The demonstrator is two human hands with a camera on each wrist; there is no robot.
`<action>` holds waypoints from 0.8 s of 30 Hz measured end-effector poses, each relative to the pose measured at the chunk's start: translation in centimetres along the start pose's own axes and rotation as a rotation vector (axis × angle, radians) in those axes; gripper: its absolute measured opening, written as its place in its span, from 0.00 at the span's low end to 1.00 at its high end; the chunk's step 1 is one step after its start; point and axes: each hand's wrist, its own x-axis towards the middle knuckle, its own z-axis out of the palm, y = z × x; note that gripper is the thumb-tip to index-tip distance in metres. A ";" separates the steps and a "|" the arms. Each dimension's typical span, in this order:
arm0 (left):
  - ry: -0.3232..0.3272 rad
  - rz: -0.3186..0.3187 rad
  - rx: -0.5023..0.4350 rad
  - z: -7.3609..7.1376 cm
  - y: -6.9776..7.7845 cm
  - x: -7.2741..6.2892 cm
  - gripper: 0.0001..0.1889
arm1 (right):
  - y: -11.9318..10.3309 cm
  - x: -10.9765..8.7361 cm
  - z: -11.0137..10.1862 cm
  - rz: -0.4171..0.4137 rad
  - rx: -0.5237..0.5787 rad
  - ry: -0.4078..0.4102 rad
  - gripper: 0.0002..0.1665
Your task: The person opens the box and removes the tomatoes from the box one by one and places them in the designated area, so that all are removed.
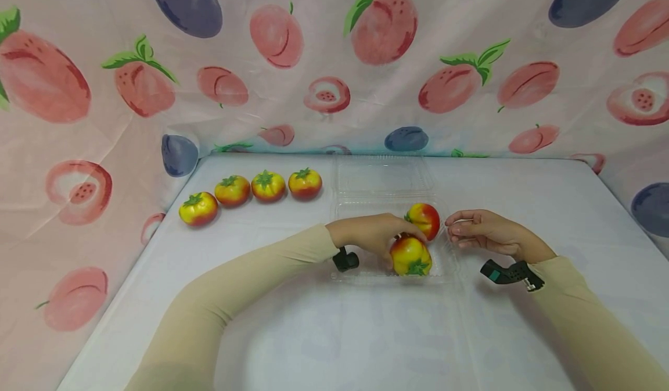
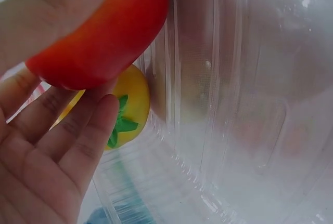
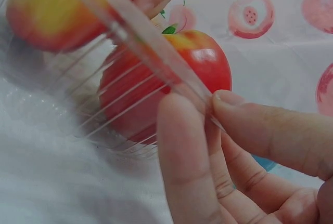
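Note:
A clear plastic clamshell box (image 1: 360,269) lies open on the table. My left hand (image 1: 373,237) holds a yellow-and-red tomato (image 1: 410,256) low over the box's front part, its green calyx facing the front. In the left wrist view the thumb lies over the red side of that tomato (image 2: 112,37), the fingers around its other side. Just behind it, inside the box, is a second tomato (image 1: 424,221), leaning on its side. My right hand (image 1: 488,231) pinches the box's right rim between thumb and finger; the right wrist view shows the rim (image 3: 171,68) at the fingertips.
Several more tomatoes (image 1: 268,186) stand in a slanting row at the back left of the white table (image 1: 292,333). The box's lid (image 1: 384,176) lies folded back toward the fruit-printed cloth (image 1: 324,42) behind the table.

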 end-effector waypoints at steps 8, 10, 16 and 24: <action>0.007 0.004 -0.014 -0.3 -0.2 -0.2 0.35 | 0.0 0.0 0.1 0.002 -0.004 0.010 0.13; 0.007 0.004 -0.009 -0.4 -0.1 -0.3 0.35 | 0.0 0.0 0.1 0.000 0.001 0.003 0.13; 0.010 0.014 0.010 -0.6 -0.2 -0.4 0.35 | 0.0 0.1 0.0 0.000 0.001 0.001 0.12; 0.028 0.024 -0.018 -1.0 0.1 -0.8 0.34 | 0.1 0.1 -0.1 0.007 -0.006 0.025 0.12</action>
